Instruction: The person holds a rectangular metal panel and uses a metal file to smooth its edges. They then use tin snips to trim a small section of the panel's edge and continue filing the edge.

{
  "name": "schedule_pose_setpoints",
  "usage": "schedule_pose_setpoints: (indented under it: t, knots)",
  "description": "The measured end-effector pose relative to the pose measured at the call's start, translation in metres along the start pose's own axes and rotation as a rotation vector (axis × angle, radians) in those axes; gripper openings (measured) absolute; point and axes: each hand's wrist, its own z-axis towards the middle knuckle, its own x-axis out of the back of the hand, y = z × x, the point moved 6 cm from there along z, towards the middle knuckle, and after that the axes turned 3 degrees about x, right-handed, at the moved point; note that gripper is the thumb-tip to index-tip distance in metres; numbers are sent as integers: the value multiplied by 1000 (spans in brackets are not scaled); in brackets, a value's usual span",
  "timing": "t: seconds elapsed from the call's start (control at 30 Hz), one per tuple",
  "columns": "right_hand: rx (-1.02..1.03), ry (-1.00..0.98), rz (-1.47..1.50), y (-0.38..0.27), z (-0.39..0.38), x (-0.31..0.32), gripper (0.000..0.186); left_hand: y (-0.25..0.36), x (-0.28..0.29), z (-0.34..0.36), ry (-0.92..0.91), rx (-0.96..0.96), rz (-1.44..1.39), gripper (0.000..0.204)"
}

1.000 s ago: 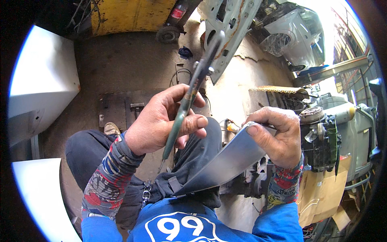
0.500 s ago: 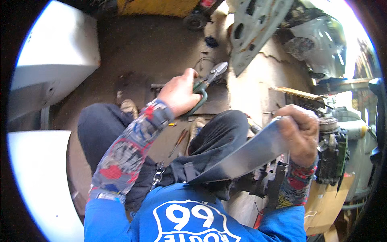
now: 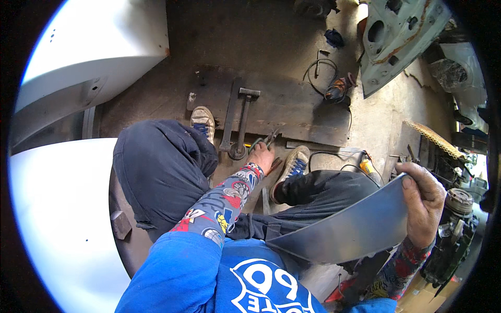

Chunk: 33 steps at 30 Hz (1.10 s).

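Note:
My left hand (image 3: 262, 158) is low between my shoes, its fingers closed round the green handles of a pair of tin snips (image 3: 271, 137); the blades point away from me, close to the floor. My right hand (image 3: 424, 201) pinches the far right end of a curved strip of sheet metal (image 3: 344, 224) between thumb and fingers. The strip slants across my right thigh, its other end against my waist. Just beyond the snips, a hammer-like tool (image 3: 243, 119) with a T-shaped head lies beside a flat metal bar (image 3: 229, 117).
Dark boards (image 3: 292, 112) lie before my feet, with an orange power tool (image 3: 338, 91) and its cable on them. White body panels (image 3: 62, 208) stand at the left. A grey car door (image 3: 399, 47) is at far right, and greasy machine parts (image 3: 454, 224) are beside my right arm.
My left hand has gone down toward the floor with the tin snips. My right hand still grips the metal strip, now slightly lower. The view has shifted, showing more floor ahead.

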Motion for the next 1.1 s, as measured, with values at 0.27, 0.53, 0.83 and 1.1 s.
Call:
schedule_pose_setpoints:
  t: [0.27, 0.53, 0.83, 1.1]
  knots:
    - [-224, -95, 140, 83, 35, 12, 16, 17, -22, 17, -231, 152, 297, 40]
    - [-246, -196, 250, 121, 47, -11, 18, 52, 40, 32, -150, -82, -69, 26]
    - [-211, -151, 178, 121, 45, -13, 16, -146, 37, 64, 241, 878, -150, 47]
    - [-145, -121, 8, 113, 42, -1, 17, -196, -46, 49, 130, 829, -122, 46]
